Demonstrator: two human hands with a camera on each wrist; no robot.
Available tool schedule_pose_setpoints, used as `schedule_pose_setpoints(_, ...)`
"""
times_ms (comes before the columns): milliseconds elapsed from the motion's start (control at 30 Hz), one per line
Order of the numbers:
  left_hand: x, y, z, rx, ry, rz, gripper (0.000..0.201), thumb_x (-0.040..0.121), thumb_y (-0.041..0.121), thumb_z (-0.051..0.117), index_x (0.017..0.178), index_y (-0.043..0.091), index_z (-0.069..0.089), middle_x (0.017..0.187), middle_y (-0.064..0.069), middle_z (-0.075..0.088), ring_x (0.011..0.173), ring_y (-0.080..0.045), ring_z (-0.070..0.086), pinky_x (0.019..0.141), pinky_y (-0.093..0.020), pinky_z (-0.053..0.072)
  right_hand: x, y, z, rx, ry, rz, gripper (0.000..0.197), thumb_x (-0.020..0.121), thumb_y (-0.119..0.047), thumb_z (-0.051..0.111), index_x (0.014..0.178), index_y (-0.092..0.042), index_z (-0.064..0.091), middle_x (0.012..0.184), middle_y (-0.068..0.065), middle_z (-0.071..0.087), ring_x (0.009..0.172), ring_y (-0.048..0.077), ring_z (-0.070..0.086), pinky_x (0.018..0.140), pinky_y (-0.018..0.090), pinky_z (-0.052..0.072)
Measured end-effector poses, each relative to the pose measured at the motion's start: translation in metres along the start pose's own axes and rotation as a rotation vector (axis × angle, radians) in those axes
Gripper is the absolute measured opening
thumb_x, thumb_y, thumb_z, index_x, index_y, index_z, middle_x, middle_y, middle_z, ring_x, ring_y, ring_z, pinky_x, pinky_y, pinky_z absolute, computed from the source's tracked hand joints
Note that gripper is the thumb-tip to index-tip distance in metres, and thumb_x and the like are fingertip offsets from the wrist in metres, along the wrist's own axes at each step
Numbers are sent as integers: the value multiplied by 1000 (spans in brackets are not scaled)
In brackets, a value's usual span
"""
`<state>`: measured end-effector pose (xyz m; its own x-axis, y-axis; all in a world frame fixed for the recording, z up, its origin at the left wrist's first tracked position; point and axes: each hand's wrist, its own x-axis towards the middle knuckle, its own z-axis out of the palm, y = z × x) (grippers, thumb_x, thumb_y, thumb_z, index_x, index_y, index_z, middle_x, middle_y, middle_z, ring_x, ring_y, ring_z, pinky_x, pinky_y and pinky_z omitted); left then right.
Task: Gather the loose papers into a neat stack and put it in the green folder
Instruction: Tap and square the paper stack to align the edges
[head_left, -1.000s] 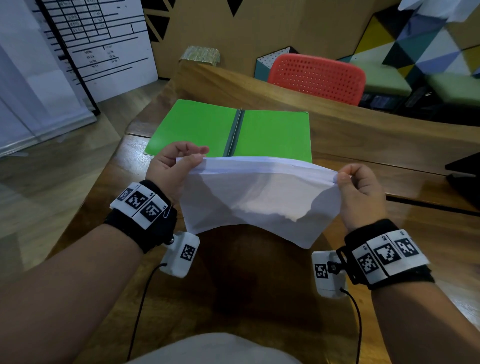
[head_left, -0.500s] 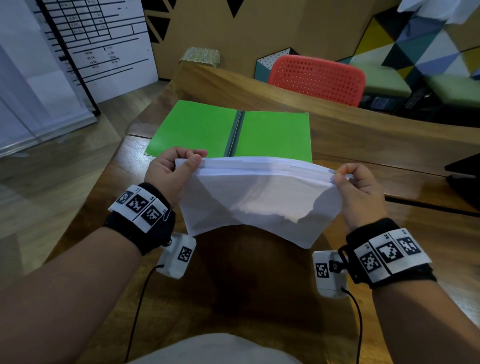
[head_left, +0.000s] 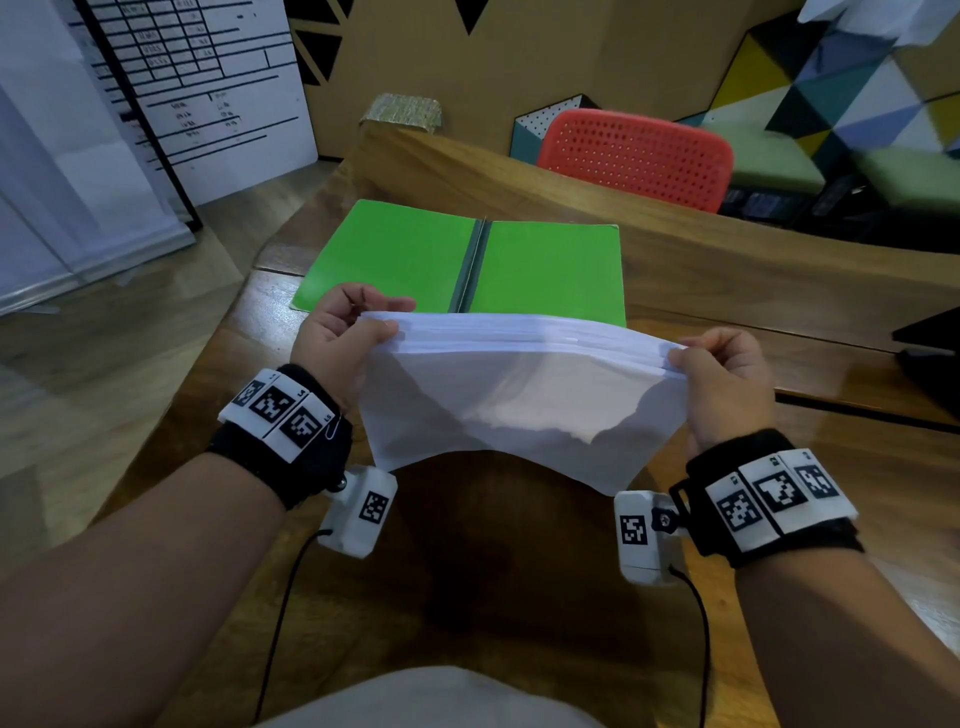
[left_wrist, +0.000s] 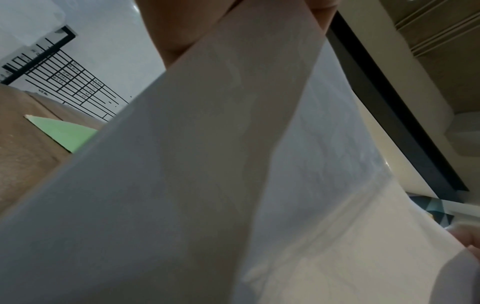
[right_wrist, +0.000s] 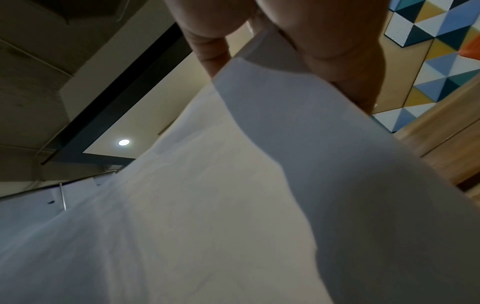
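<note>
While you look down from the head view, your left hand (head_left: 340, 345) and right hand (head_left: 727, 384) each pinch a top corner of the paper stack (head_left: 519, 400), fingers (head_left: 382, 328) clamped on it; the sheets hang between your hands above the bench (head_left: 519, 571). Just beyond your fingers lies the green folder (head_left: 405, 254), open flat. From your left wrist, the stack (left_wrist: 194, 185) fills the frame, a folder corner (left_wrist: 62, 133) showing beside it. From your right wrist, fingers (right_wrist: 337, 51) grip the stack's (right_wrist: 259, 185) edge.

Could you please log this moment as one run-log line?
left hand: grips paper stack | right hand: grips it | green folder: open, empty, on table
</note>
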<state>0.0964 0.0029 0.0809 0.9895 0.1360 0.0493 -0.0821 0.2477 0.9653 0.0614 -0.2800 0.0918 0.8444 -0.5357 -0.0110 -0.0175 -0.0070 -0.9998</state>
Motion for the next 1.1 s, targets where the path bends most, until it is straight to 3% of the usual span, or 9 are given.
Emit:
schedule_pose_setpoints(300, 6, -2, -5, 47, -10, -83, 20, 69, 7, 60, 77, 25, 54, 64, 3, 65, 46, -4, 59, 45, -16, 48, -1, 1, -3, 141, -32, 27, 18, 85, -13, 60, 82, -26, 49, 82, -3, 50, 78, 17, 48, 78, 35, 42)
schedule_pose_setpoints(367, 4, -3, -7, 69, -13, -73, 11, 75, 28, 67, 77, 28, 56, 63, 5, 62, 49, -7, 58, 48, -19, 49, -2, 2, -7, 216, -93, 71, 35, 68, -47, 74, 87, -28, 50, 88, -2, 52, 83, 18, 50, 79, 38, 44)
schedule_pose_setpoints(433, 2, -6, -12, 88, -100, -73, 57, 44, 63, 79, 83, 29, 55, 64, 7, 68, 57, -9, 63, 51, -26, 54, -5, 7, -11, 241, -207, 66, 81, 30, -68, 80, 95, -30, 49, 94, -1, 54, 78, 12, 61, 68, 29, 53)
schedule_pose_setpoints(533, -3, -13, -17, 67, -206, -63, 91, 16, 66, 82, 92, 26, 52, 72, 7, 70, 62, -5, 68, 52, -22, 55, -12, 17, -16, 273, -305, 52, 92, 26, -51, 89, 104, -27, 47, 96, -3, 60, 75, 4, 69, 62, 19, 56)
schedule_pose_setpoints(667, -11, -17, -9, 214, -115, -61, 43, 34, 31, 91, 67, 29, 64, 61, 11, 67, 61, -8, 63, 59, -25, 55, -20, 19, -6, 66, -157, 8, 34, 75, 0, 69, 96, -21, 52, 89, -5, 60, 83, 12, 60, 71, 20, 52)
schedule_pose_setpoints(767, -13, -12, 2, 281, -22, -58, 28, 62, 2, 80, 55, 20, 60, 47, 11, 64, 52, -9, 59, 57, -25, 51, -22, 15, 0, 33, -84, -26, 28, 81, 0, 65, 79, -26, 53, 82, -5, 60, 76, 9, 58, 77, 29, 49)
schedule_pose_setpoints(867, -12, -8, 1, 289, -15, -25, 29, 56, 7, 81, 54, 24, 58, 44, 12, 60, 45, -3, 50, 46, -16, 44, -21, 16, -4, 55, -51, -50, 29, 80, -2, 66, 81, -28, 52, 85, -7, 59, 78, 8, 57, 74, 23, 50)
schedule_pose_setpoints(1000, -14, -8, -2, 366, -37, -89, 32, 57, 6, 84, 62, 24, 57, 66, 3, 61, 63, -14, 55, 58, -24, 51, -23, 25, -6, 58, -67, -10, 37, 76, 4, 68, 83, -27, 49, 82, -6, 57, 72, 5, 55, 57, 7, 49)
schedule_pose_setpoints(1100, -16, -6, 0, 378, -22, -135, 29, 58, 7, 83, 57, 26, 61, 71, -4, 63, 72, -22, 59, 69, -35, 54, -24, 26, -7, 101, -91, 34, 30, 77, 1, 68, 81, -25, 56, 82, -4, 62, 74, 8, 59, 65, 16, 52)
